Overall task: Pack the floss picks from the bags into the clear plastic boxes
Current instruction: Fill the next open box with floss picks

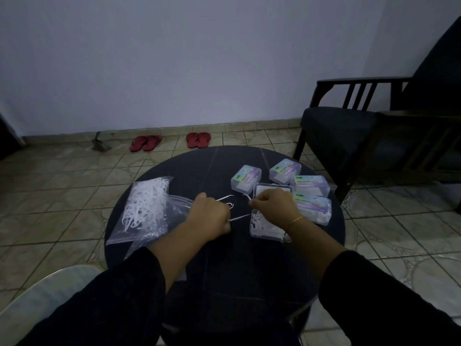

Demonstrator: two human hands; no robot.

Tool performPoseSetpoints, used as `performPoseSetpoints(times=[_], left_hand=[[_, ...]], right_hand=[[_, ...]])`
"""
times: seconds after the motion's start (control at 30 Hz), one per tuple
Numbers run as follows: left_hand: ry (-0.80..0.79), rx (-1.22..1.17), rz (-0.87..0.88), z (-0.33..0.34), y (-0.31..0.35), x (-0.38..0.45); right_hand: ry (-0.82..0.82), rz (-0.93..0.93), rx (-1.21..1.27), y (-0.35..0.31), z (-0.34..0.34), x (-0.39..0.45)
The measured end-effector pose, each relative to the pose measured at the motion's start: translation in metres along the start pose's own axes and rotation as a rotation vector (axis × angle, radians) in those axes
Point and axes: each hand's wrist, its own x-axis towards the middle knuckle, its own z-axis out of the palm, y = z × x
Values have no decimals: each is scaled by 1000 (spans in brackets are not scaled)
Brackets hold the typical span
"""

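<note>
Home living room: tiled floor [62, 191], dark wooden armchair [354, 131], red sandals [198, 140] by wall.

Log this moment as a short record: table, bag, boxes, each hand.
table: round, dark
bag: clear, full of white picks, on the table's left side
open box: partly filled with picks, under the right hand
closed boxes: four, labelled, at the table's right
left hand: grips several picks
right hand: pinches one pick above the open box
</note>
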Motion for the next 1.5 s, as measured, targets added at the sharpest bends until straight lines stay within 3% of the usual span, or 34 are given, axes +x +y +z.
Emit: performPoseSetpoints(times=[0.1,0.2,0.37,0.5,0.7,0.87,1.07,1.13,1.23,1.37,1.5], left_hand=[[40,-44,-33,-3,-3,2],[50,-39,-52,-6,-6,2],[92,-22,-80,-12,-7,4],[151,-22,-72,-18,-8,5],[300,-81,10,-29,9,8],[380,-139,120,-32,38,14],[328,-160,250,-26,59,23],[321,-187,266,-21,60,23],[240,-220,194,-15,55,19],[211,-239,236,-9,44,10],[155,-202,223,-5,40,5]], right_hand=[[-9,-20,242,8,-13,-7],[-27,37,262,19,-20,-10],[4,95,86,36,-19,-3],[-100,-23,70,45,-24,-7],[18,-107,-191,63,-24,-18],[-72,-210,-383,57,-26,-37],[305,-20,-114,75,-29,-32],[344,-4,-55,79,-28,-31],[255,-40,-99,77,-26,-31],[88,-83,-240,75,-24,-36],[44,-78,-176,74,-18,-38]])
